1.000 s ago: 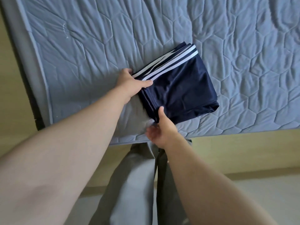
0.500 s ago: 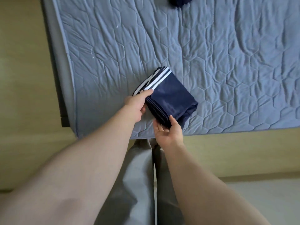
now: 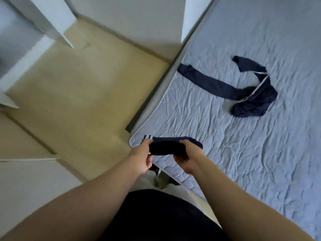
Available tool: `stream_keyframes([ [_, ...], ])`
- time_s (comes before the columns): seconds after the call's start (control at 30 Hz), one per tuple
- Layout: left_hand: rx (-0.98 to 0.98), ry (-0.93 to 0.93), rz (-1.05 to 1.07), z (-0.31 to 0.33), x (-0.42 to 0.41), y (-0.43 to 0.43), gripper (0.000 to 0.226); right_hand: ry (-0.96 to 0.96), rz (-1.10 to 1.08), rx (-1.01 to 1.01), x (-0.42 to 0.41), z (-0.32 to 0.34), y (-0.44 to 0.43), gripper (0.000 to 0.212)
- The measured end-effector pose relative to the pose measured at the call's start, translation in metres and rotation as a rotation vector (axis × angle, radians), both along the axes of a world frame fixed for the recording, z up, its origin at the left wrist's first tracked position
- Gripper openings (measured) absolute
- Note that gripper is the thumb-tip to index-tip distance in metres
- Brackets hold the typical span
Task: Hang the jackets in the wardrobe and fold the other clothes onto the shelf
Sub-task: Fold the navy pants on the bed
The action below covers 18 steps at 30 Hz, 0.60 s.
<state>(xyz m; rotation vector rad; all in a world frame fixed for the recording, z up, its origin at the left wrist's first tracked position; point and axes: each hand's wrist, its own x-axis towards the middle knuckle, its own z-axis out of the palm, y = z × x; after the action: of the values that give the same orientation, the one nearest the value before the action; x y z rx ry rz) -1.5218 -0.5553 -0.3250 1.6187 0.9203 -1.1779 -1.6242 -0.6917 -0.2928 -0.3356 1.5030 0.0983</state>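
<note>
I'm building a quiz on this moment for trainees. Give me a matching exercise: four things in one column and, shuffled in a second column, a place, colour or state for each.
Things
1. folded striped garment
2. navy jacket
3. mattress cover
4. floor

Place, colour or state
A. pale yellow-beige
B. gripped at its ends by the left hand and the right hand
C. quilted grey-blue
D. lying loose and unfolded, one sleeve stretched out

Pairs: 1-B, 2-D, 3-C, 4-A
</note>
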Motion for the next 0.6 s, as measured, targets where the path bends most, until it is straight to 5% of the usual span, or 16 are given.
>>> stream_keyframes([
  [0.4, -0.178, -0.237, 0.588, 0.107, 0.141, 0.152, 0.043, -0.279, 0.492, -0.136, 0.214, 0.094, 0.125, 0.036],
  [0.6, -0.247, -0.315, 0.748, 0.117, 0.26, 0.239, 0.041, -0.326, 0.529, -0.131, 0.342, 0.098, 0.21, 0.035],
])
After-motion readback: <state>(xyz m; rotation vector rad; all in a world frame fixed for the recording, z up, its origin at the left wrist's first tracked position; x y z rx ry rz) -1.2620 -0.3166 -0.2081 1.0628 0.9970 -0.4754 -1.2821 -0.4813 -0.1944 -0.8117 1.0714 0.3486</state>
